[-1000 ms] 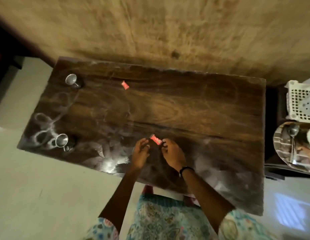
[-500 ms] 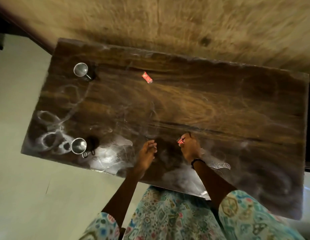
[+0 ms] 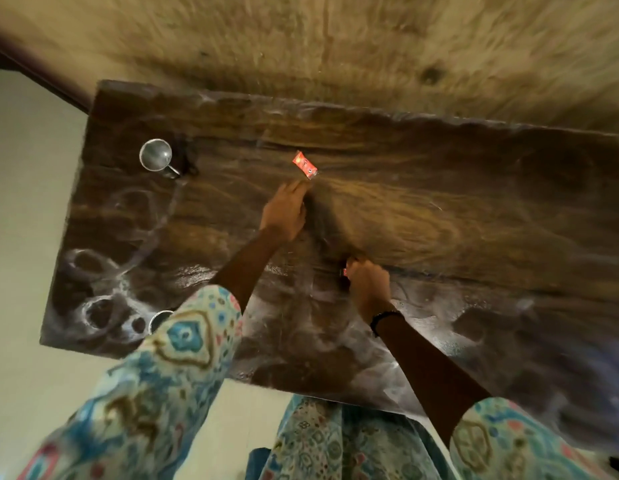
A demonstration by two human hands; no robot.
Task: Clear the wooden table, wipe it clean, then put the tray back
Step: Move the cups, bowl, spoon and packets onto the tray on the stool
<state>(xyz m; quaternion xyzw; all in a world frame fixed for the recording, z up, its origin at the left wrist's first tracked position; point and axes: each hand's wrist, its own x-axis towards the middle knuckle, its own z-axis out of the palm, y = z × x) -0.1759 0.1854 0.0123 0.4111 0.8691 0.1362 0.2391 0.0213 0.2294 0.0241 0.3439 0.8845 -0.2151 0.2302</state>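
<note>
Two steel cups (image 3: 155,154) and, seemingly, chalky rings (image 3: 100,311) mark the wooden table (image 3: 439,209).

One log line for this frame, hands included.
stage: clearing | left hand: open, reaching for wrapper | right hand: shut on red scrap | cup: on table

Rug (image 3: 370,43): shaggy tan pile beyond the far edge of the desk, blurred.
Floor (image 3: 27,209): pale, smooth, cream-coloured, showing to the left and along the near side.
Dark strip (image 3: 41,77): a brown band running diagonally between rug and floor at upper left.
Light: dim and warm, with soft glare on the near part of the desk (image 3: 509,202).
</note>
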